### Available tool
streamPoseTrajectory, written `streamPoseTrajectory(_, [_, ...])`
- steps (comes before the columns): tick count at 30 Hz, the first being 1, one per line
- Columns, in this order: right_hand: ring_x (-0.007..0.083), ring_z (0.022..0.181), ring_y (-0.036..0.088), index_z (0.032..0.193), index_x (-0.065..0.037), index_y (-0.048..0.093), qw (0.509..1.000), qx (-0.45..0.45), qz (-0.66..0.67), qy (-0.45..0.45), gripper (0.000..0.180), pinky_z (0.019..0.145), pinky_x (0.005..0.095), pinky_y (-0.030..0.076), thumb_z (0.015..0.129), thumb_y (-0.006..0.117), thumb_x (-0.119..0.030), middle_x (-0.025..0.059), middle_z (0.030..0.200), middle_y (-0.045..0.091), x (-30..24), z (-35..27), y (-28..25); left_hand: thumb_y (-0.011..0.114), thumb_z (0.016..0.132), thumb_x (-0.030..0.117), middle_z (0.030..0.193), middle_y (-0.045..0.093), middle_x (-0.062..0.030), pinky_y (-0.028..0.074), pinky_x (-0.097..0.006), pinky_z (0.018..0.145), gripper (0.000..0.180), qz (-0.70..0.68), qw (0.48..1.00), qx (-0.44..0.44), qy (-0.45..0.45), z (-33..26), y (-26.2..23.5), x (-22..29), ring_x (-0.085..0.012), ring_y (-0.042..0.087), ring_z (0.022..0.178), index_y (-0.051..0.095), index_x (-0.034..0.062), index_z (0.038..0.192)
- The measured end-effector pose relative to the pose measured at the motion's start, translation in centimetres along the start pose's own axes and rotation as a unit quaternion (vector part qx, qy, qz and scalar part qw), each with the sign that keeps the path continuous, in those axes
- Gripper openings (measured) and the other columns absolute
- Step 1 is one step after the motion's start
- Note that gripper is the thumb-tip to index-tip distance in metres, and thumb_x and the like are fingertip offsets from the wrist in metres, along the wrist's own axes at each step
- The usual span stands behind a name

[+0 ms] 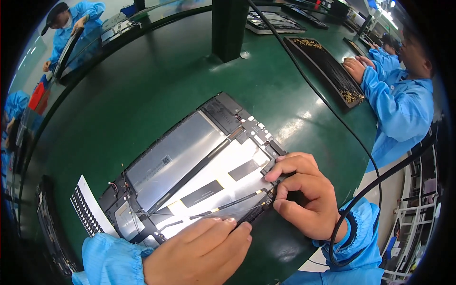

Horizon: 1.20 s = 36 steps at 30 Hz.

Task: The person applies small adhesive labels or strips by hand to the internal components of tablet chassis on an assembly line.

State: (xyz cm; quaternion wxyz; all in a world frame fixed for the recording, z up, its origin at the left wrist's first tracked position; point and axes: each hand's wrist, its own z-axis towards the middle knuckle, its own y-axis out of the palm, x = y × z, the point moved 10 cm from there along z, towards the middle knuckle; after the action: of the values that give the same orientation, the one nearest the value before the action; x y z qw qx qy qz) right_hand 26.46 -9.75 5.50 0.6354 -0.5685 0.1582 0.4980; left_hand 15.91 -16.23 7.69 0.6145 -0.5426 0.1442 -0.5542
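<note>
An opened tablet (204,190) lies slantwise on the green table, its inside facing up: a silver battery panel, a bare metal plate and small circuit boards. A thin antenna-like wire (190,216) runs across its lower part toward the right edge. My left hand (199,251) rests along the near edge, fingers stretched out over the frame; its thumb is hidden. At the right edge, my right hand (308,194) pinches with thumb and forefinger beside the end of a black flat cable (240,200). What sits between those fingertips is too small to tell.
A white sheet of black stickers (90,206) lies by the left sleeve. A black cord (332,109) crosses the table near my right wrist. At right, a co-worker's hands touch a tray of black wires (327,71). A dark post (228,31) stands behind. Stacked panels (273,23) lie beyond.
</note>
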Motion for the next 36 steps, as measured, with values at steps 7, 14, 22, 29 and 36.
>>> streamPoseTrajectory(7, [0.0268, 0.094, 0.054, 0.064, -0.002, 0.055, 1.0, 0.023, 0.001, -0.018, 0.01, 0.081, 0.0347, 0.041, 0.06, 0.063, 0.0, 0.0065, 0.088, 0.058, -0.4, -0.1, -0.8, 0.057, 0.069, 0.008, 0.103, 0.056, -0.0151, 0.048, -0.032, 0.076, 0.026, 0.083, 0.995, -0.045, 0.041, 2.7, 1.8, 0.3, -0.0256, 0.055, 0.092, 0.059, -0.0051, 0.092])
streamPoseTrajectory(14, [0.0274, 0.088, 0.054, 0.068, -0.001, 0.062, 0.998, 0.034, 0.046, 0.015, 0.015, 0.08, 0.0351, 0.042, 0.054, 0.065, 0.002, 0.0113, 0.087, 0.058, 0.7, -0.6, -1.9, 0.053, 0.071, 0.007, 0.109, 0.051, -0.0172, 0.045, -0.035, 0.078, 0.029, 0.069, 0.997, 0.014, 0.023, 2.2, 1.2, 0.3, -0.0282, 0.053, 0.094, 0.054, -0.0061, 0.097])
streamPoseTrajectory(22, [0.0269, 0.087, 0.052, 0.072, -0.006, 0.065, 0.999, -0.003, -0.044, -0.023, 0.02, 0.078, 0.0348, 0.041, 0.053, 0.067, 0.0, 0.0086, 0.09, 0.058, -0.6, -0.2, -1.2, 0.051, 0.072, 0.008, 0.111, 0.051, -0.0175, 0.045, -0.035, 0.08, 0.03, 0.068, 0.997, 0.0, 0.026, 2.1, 1.2, 0.2, -0.0286, 0.052, 0.096, 0.054, -0.0069, 0.097])
streamPoseTrajectory(29, [0.027, 0.083, 0.052, 0.07, -0.005, 0.064, 0.995, 0.008, -0.07, -0.065, 0.018, 0.076, 0.0346, 0.041, 0.053, 0.067, 0.001, 0.0083, 0.086, 0.059, -1.3, -0.1, -1.1, 0.053, 0.068, 0.007, 0.107, 0.054, -0.0169, 0.046, -0.032, 0.073, 0.03, 0.083, 0.996, 0.02, 0.036, 2.3, 0.7, 0.5, -0.0255, 0.055, 0.089, 0.056, -0.0064, 0.094])
streamPoseTrajectory(36, [0.0246, 0.081, 0.052, 0.07, -0.005, 0.064, 0.997, 0.03, -0.036, -0.068, 0.016, 0.074, 0.0327, 0.041, 0.056, 0.066, 0.001, 0.0071, 0.085, 0.059, -1.0, 0.0, -1.4, 0.057, 0.068, 0.006, 0.105, 0.057, -0.0151, 0.047, -0.035, 0.077, 0.025, 0.118, 0.991, -0.043, 0.047, 2.7, 2.3, 0.0, -0.0253, 0.055, 0.091, 0.06, -0.0047, 0.09])
